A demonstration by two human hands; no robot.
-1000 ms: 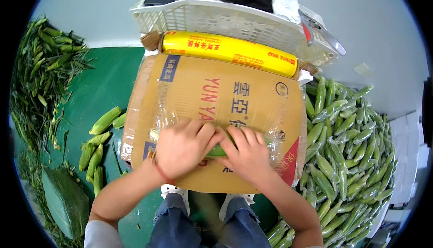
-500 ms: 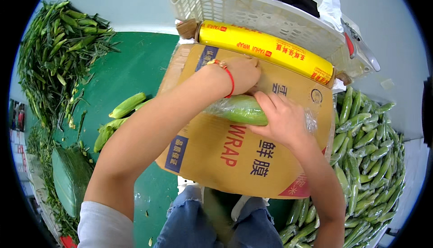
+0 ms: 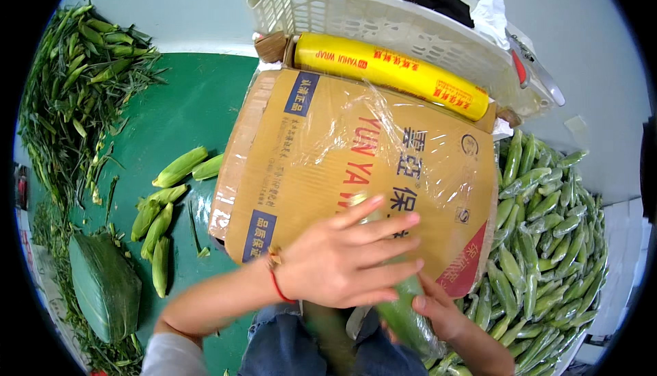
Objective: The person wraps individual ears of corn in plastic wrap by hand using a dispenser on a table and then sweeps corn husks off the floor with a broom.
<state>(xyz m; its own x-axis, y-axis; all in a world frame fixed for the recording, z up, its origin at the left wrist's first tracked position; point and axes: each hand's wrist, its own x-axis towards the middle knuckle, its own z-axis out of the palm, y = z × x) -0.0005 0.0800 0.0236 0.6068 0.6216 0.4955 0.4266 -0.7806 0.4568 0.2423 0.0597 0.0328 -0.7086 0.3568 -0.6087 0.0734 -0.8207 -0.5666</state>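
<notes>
Near my lap, below the cardboard's front edge, my right hand (image 3: pixel 448 318) grips an ear of corn (image 3: pixel 410 314) in green husk, with shiny plastic film around it. Over the ear's upper part lies my left hand (image 3: pixel 349 260), its fingers stretched out and apart; whether the palm presses on the corn is hidden. The brown printed cardboard box (image 3: pixel 315 150) is in front of me. A yellow roll of cling film (image 3: pixel 390 71) lies along its far edge, and a clear sheet of film (image 3: pixel 369 119) stretches from it over the cardboard.
Left of the box, several unwrapped ears of corn (image 3: pixel 159 222) lie on the green surface (image 3: pixel 181 99). Stripped husks and ears (image 3: pixel 85 75) are heaped farther left, near a green wrapped bundle (image 3: pixel 102 287). Wrapped ears (image 3: pixel 540 239) pile up at right. A white basket (image 3: pixel 410 27) stands behind the roll.
The wrapped corn has moved from the middle of the cardboard toward me and turned more upright. Both hands came down with it, and my left hand's fingers have spread. More film shows on the box.
</notes>
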